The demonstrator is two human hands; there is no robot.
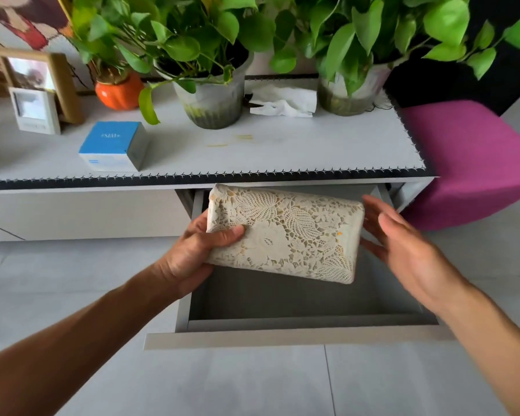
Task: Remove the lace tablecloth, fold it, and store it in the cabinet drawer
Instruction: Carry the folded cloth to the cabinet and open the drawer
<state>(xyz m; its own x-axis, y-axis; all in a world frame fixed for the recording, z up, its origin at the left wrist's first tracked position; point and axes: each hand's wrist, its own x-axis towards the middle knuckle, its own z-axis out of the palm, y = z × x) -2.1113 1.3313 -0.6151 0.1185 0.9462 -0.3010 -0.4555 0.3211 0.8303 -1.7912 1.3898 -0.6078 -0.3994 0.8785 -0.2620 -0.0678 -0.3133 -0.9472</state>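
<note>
The folded lace tablecloth (284, 235) is a thick cream rectangle held in the air above the open cabinet drawer (297, 336), tilted so that its right end sits lower. The left hand (192, 250) grips its left end, thumb lying across the top face and fingers tucked beneath. The right hand (403, 247) is released, its fingers straight and spread just beside the cloth's right end; whether the fingertips touch the cloth cannot be told. The drawer is pulled out toward the person and its grey inside shows below the cloth.

Above the drawer, the cabinet top (312, 145) is covered by a pale mat with a dark stitched border running along its front and right edges. Near the front edge at the left stands a blue and white box (113, 150); its lid bears white writing, seen upside down and too small to read with certainty. Toward the back edge stand two potted green plants (213, 94) (348, 88), with a crumpled white tissue (284, 102) lying between them. Left of the plants is a small orange pot (119, 91), and at the back left corner a wooden picture frame (39, 82) with a small white frame (33, 111) in front of it. A magenta stool (475, 163) stands on the floor just beside the cabinet's right end.
</note>
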